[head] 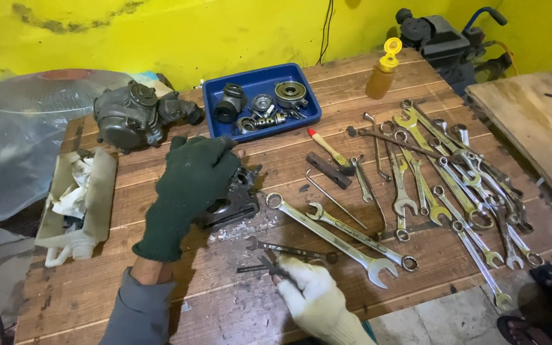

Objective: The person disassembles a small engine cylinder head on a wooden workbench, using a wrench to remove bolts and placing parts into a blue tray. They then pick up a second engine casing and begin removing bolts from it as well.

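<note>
My left hand (190, 188), in a dark green glove, rests on top of a dark metal engine part (234, 201) in the middle of the wooden table (225, 300), gripping it. My right hand (317, 297), in a white glove, is near the table's front edge. Its fingertips pinch a small dark tool (260, 267) that lies flat on the wood. A small wrench (289, 249) lies just beyond that hand. Two large combination wrenches (340, 233) lie diagonally to the right of the engine part.
A blue tray (215, 108) with small metal parts stands at the back. Left of it sits a grey carburetor-like housing (132, 115). Several wrenches (455, 179) are spread on the right. An amber bottle (383, 73), a small hammer (330, 152) and a rag box (78, 204) are also here.
</note>
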